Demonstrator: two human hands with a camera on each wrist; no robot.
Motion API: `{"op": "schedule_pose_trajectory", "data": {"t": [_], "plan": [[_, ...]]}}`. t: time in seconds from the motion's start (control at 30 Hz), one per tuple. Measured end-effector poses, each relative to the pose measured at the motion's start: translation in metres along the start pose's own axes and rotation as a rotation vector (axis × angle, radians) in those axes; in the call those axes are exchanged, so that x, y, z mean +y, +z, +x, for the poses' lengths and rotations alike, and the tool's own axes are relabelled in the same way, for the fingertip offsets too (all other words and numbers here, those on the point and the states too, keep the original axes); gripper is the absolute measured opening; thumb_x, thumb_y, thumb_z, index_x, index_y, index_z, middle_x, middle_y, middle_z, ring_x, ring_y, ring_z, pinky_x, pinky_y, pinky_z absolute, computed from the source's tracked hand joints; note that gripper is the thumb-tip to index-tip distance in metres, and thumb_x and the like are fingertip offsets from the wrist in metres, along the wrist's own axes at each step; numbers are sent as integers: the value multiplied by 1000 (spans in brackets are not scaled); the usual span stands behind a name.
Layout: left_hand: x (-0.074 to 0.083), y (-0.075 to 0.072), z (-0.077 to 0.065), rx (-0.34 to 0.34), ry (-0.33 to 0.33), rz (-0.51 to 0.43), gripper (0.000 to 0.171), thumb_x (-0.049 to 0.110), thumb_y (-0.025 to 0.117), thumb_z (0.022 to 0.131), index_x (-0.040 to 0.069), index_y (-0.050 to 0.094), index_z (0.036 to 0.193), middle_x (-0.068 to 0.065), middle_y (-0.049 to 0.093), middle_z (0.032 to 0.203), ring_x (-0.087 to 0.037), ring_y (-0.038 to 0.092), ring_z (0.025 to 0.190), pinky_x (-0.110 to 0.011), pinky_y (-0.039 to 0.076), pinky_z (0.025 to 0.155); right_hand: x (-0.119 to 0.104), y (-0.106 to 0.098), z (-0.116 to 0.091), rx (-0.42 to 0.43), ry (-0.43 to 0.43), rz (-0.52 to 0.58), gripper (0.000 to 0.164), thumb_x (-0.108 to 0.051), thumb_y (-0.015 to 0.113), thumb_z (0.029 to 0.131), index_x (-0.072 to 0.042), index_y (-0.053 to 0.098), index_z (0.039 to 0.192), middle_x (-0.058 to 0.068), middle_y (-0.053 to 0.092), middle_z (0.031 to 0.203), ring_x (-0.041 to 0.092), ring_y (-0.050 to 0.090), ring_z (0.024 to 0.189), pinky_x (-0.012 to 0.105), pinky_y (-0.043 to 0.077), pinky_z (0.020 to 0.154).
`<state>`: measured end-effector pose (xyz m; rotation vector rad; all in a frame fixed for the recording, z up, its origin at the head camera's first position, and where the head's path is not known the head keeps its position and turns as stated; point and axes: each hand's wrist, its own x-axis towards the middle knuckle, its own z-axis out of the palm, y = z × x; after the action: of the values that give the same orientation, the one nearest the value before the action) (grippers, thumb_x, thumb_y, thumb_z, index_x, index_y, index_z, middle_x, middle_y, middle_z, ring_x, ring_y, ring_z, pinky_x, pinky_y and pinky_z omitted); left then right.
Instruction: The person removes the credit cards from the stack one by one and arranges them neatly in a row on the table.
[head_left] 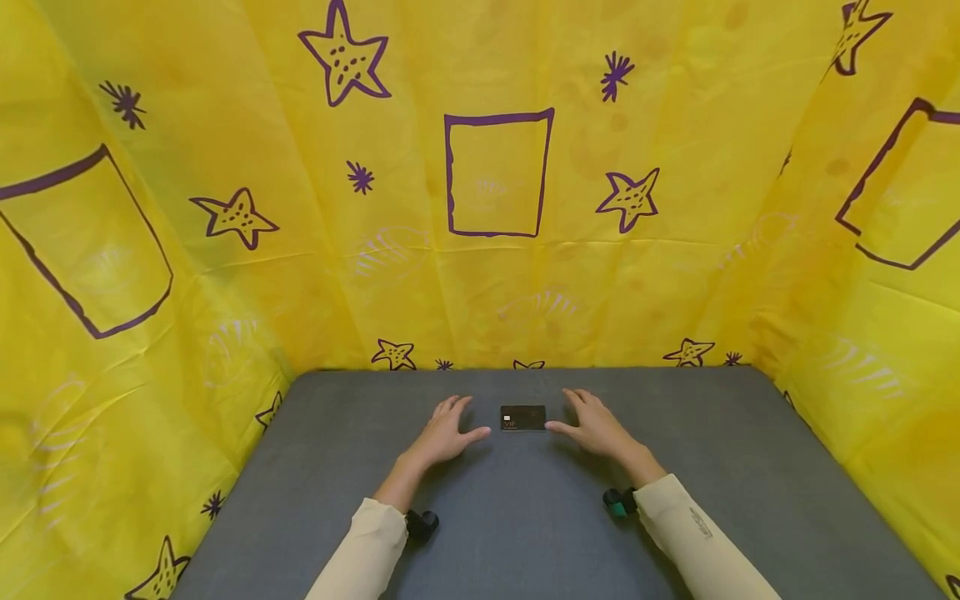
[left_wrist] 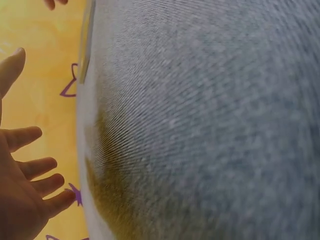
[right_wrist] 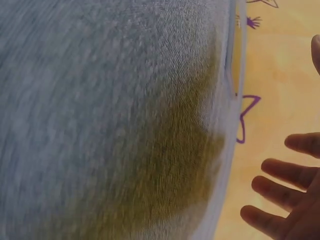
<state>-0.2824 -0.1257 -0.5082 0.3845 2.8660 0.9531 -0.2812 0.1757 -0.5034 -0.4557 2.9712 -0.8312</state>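
Note:
A black card with a light chip and "VIP" lettering lies flat on the grey table in the head view. To its left is my left hand, thumb pointing toward the card and fingers spread, holding nothing. On the other side my right hand has its thumb tip close by the card's right edge; whether they touch I cannot tell. Both wrist views show relaxed, separated fingers on the left hand and the right hand. The card appears edge-on in the left wrist view.
The grey table has rounded far corners. Yellow cloth printed with purple stars and squares hangs behind it and along both sides. Each wrist carries a small dark camera, one by the left sleeve and one by the right sleeve.

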Motion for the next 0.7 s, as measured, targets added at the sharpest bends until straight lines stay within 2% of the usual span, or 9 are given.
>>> {"op": "schedule_pose_trajectory", "data": {"t": [0.17,0.33,0.47,0.7], "plan": [[4,8,6,-14,-6,-35,80,53,66,87,10,37,149,-21,28,156,-41,25,145,-62,31,108,-2,4,6,-30,-20,27,89,-60,61,87,-1,35,149,27,37,149,46,37,136,63,33,106],[8,10,14,-20,16,-58,79,47,68,87,8,38,148,-22,32,154,-41,30,142,-61,33,107,-6,6,12,-56,-46,37,90,-61,62,85,-2,37,148,26,37,149,46,38,136,62,34,105],[12,13,18,-29,50,-68,77,42,70,87,6,39,147,-20,38,150,-40,34,140,-58,33,108,-6,9,16,-68,-64,32,87,-58,63,86,-1,39,147,26,39,148,45,41,134,61,36,105],[16,19,24,-61,48,-70,74,41,69,88,7,40,147,-19,40,148,-37,37,138,-56,34,109,-4,15,22,-75,-91,9,80,-52,65,88,1,43,144,26,44,143,43,46,129,58,39,104]]}}
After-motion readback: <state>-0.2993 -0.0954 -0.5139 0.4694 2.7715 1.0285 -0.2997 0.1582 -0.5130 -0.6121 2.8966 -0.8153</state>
